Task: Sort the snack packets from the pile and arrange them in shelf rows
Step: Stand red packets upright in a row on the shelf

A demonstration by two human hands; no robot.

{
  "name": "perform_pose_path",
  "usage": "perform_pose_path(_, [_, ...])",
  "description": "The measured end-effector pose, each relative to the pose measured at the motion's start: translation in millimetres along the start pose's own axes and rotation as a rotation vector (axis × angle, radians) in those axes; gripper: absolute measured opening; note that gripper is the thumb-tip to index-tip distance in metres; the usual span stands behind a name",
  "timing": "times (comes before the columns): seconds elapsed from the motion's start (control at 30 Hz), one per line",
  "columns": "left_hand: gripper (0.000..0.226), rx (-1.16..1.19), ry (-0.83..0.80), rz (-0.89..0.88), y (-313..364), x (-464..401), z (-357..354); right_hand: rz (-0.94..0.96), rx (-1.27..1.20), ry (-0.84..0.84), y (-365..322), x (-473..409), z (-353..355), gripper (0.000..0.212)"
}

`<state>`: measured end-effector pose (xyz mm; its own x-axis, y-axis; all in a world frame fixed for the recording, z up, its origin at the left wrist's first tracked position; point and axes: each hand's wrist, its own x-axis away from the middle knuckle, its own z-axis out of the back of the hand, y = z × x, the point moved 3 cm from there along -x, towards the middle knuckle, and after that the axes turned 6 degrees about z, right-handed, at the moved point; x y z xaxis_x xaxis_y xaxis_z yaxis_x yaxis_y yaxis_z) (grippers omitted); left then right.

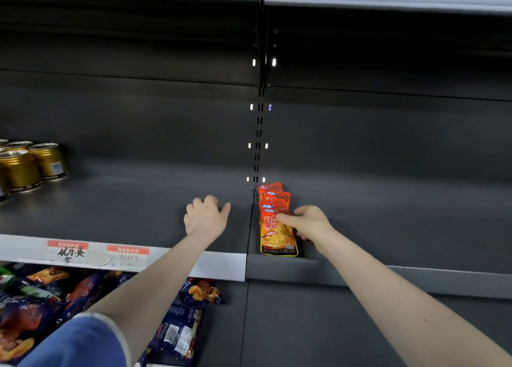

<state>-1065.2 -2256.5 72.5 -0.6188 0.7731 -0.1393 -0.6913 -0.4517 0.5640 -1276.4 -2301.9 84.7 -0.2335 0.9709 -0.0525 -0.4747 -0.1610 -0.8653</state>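
The writing on the price tags (98,252) is too blurred to read, and the gold cans (30,164) are cut off at the left edge. The right hand (307,222) pinches the front orange packet (278,236) of a short row on the grey shelf (388,228) — the left hand (206,217) hovers beside it, fingers loosely curled, holding nothing. Dark blue packets (177,333) lie piled on the shelf below.

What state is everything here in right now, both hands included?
Left hand: loosely curled, holding nothing, resting on the shelf.
Right hand: gripping the front orange packet.
Orange packets: overlapping in a row.
Cans: upright, grouped.
Blue packets: piled loosely on the lower shelf.
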Motion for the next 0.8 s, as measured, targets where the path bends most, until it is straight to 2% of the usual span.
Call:
perform_pose_path(0.07, [0.046, 0.041, 0.006, -0.017, 3.2, 0.9, 3.8, 0.000, 0.031, 0.074, 1.5, -1.1, 7.0, 0.055])
perform_pose_path(0.1, [0.045, 0.054, 0.015, -0.026, 5.9, 1.5, 6.4, 0.006, 0.080, 0.105, 3.4, -2.7, 12.7, 0.056])
perform_pose_path(0.43, [0.043, 0.056, 0.093, -0.180, 81.7, 36.2, 12.0, 0.043, 0.608, 0.231, 42.3, 7.8, 109.9, 0.035])
perform_pose_path(0.6, [0.040, 0.037, 0.050, -0.236, 154.2, 75.9, -26.1, 0.043, 0.714, 0.305, 89.1, 28.8, 196.1, 0.031])
perform_pose_path(0.8, [0.044, 0.018, -0.043, -0.316, 276.9, 154.1, -104.5, 0.005, 0.696, 0.377, 170.2, 63.0, 334.7, 0.029])
